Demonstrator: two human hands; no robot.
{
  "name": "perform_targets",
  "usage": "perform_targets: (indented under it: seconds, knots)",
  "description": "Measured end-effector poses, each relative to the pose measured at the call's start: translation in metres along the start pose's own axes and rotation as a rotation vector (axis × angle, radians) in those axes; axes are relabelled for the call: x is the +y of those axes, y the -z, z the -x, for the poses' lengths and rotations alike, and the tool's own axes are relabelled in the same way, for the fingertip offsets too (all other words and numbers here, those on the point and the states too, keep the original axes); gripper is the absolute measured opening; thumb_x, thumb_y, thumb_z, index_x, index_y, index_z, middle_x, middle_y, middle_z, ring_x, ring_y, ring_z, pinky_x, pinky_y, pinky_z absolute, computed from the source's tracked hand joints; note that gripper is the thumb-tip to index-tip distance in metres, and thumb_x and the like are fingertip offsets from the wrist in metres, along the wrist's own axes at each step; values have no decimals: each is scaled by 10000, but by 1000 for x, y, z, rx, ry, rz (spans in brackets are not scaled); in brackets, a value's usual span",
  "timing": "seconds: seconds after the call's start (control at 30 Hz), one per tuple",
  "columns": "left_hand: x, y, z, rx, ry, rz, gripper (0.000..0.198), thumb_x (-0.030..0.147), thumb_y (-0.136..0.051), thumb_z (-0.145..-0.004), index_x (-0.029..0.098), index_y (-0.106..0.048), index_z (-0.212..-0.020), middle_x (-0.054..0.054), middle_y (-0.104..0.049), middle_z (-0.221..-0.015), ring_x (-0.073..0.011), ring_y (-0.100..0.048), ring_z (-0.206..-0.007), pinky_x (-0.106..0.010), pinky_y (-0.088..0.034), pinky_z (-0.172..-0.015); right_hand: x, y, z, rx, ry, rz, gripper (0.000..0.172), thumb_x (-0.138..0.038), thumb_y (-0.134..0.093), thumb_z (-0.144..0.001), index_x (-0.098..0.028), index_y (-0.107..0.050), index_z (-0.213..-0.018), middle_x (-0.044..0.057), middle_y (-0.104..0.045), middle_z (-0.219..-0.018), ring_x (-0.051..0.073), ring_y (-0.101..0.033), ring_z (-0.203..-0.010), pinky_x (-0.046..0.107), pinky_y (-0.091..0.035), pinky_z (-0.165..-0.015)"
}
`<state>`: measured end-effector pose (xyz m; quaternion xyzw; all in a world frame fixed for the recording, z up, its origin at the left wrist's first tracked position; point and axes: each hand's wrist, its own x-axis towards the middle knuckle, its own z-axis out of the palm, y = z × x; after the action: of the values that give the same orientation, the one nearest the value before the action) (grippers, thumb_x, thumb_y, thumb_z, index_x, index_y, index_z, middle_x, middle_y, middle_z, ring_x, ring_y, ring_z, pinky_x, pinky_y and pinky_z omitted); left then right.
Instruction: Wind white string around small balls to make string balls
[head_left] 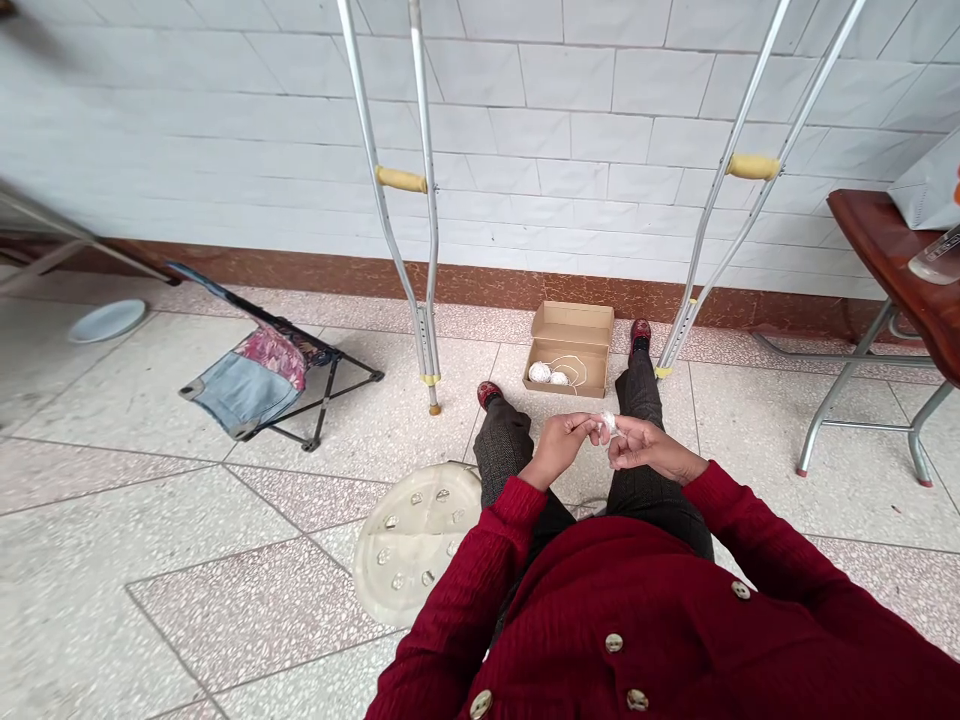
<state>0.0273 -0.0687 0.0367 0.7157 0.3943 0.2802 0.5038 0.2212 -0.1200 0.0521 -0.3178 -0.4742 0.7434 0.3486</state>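
My left hand (559, 445) is closed, its fingertips pinched at a small white bundle of yarn (609, 423) between my hands. From the other side my right hand (654, 448) holds the same bundle, which sits around or against its fingertips; which of the two I cannot tell. Both hands are above my lap, between my knees. On the floor beyond them lies an open cardboard box (571, 322). Inside it are two white balls of yarn (540, 372), with a loose loop of strand beside them. Any strand from the box to my hands is too thin to follow.
A left crutch (401, 180) and a right crutch (752, 167) stand near the tiled wall. A folding stool (259, 385) is at the left, near a pale round lid (109, 321). A round plastic stool (409, 540) sits by my leg. A brown table (892, 265) stands at the right.
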Motion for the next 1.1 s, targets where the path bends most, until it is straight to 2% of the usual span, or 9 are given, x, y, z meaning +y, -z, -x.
perform_targets:
  seconds: [0.2, 0.33, 0.47, 0.57, 0.63, 0.7, 0.9, 1.0, 1.1]
  knots:
    - [-4, -8, 17, -24, 65, -22, 384, 364, -491, -902, 155, -656, -624, 13, -646, -616, -122, -523, -568, -226, -406, -614, -1, 4, -10, 31, 36, 79, 862, -191, -743, -716, -348, -305, -1441, 45, -472, -1277, 90, -524, -777, 221, -441, -673]
    - [0, -9, 26, -90, 40, -136, 372, 326, -482, -900, 173, -643, -602, 13, -643, -617, -136, -551, -609, -229, -408, -643, 15, 19, -15, 96, 41, 315, 868, -176, -714, -715, -375, -284, -1442, 51, -415, -1370, 60, -529, -675, 214, -441, -606]
    - [7, -1, 22, -115, -54, -351, 336, 285, -489, -900, 187, -634, -613, -4, -643, -651, -168, -578, -695, -250, -418, -723, 34, 24, -13, 130, 12, 571, 825, -114, -675, -690, -342, -352, -1414, 58, -483, -1292, 59, -508, -598, 217, -434, -550]
    - [11, 11, 10, -86, -149, -425, 313, 245, -483, -912, 200, -639, -645, 10, -634, -636, -158, -573, -672, -299, -393, -901, 38, 18, -8, 133, 34, 661, 706, -94, -678, -669, -288, -487, -1320, 34, -547, -1111, 71, -497, -589, 220, -416, -544]
    - [10, 18, 1, -54, -178, -437, 308, 211, -472, -915, 207, -641, -658, 25, -631, -630, -145, -567, -647, -334, -334, -1001, 35, 12, -5, 107, 32, 619, 616, -121, -701, -675, -267, -546, -1253, 15, -547, -1031, 76, -494, -597, 219, -403, -547]
    - [7, 22, -5, -31, -161, -404, 311, 203, -473, -912, 204, -639, -649, 26, -637, -641, -141, -565, -651, -343, -326, -1012, 27, 7, -2, 54, 2, 477, 593, -166, -721, -694, -265, -546, -1251, 3, -529, -997, 77, -491, -619, 213, -394, -553]
    - [-2, 7, -2, -12, 6, -57, 352, 336, -499, -908, 166, -654, -641, 14, -639, -637, -143, -564, -651, -248, -445, -709, 3, -1, 4, 0, -28, 2, 520, -214, -738, -715, -245, -582, -1210, -3, -482, -953, 81, -448, -670, 257, -460, -676]
    - [-1, -5, 4, 21, 58, 62, 359, 380, -507, -907, 153, -689, -698, 1, -657, -624, -145, -582, -622, -249, -463, -671, -1, -6, 2, -29, -12, -97, 457, -231, -744, -713, -226, -604, -1147, 24, -508, -1028, 89, -454, -694, 302, -483, -741]
    - [1, -11, 9, 64, 101, 146, 348, 408, -518, -904, 141, -710, -789, -6, -647, -582, -151, -589, -599, -260, -479, -656, -3, -10, -1, -37, -12, -106, 509, -218, -749, -714, -229, -579, -1193, 35, -526, -1047, 97, -473, -725, 301, -478, -760]
